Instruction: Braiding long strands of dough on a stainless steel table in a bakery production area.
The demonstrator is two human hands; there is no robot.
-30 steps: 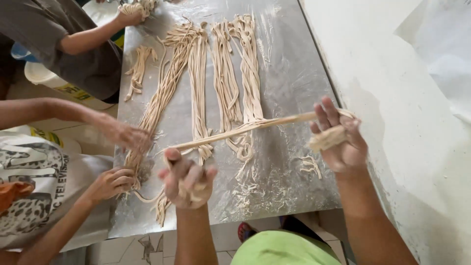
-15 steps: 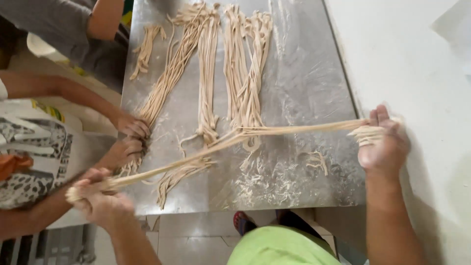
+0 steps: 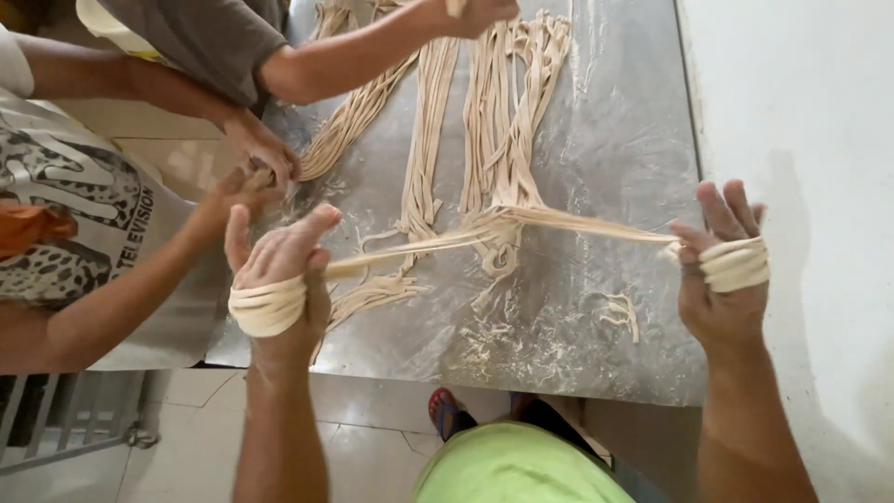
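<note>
left hand (image 3: pixel 275 279) has risen, dough strands (image 3: pixel 503 233) wrapped; right hand (image 3: pixel 726 270) near table edge (image 3: pixel 694 140)

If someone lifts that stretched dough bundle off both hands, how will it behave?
The dough strands look soft and floppy: they sag between the left hand and right hand. Probably stretchy and easily torn. The floured metal table suggests stickiness.
</note>
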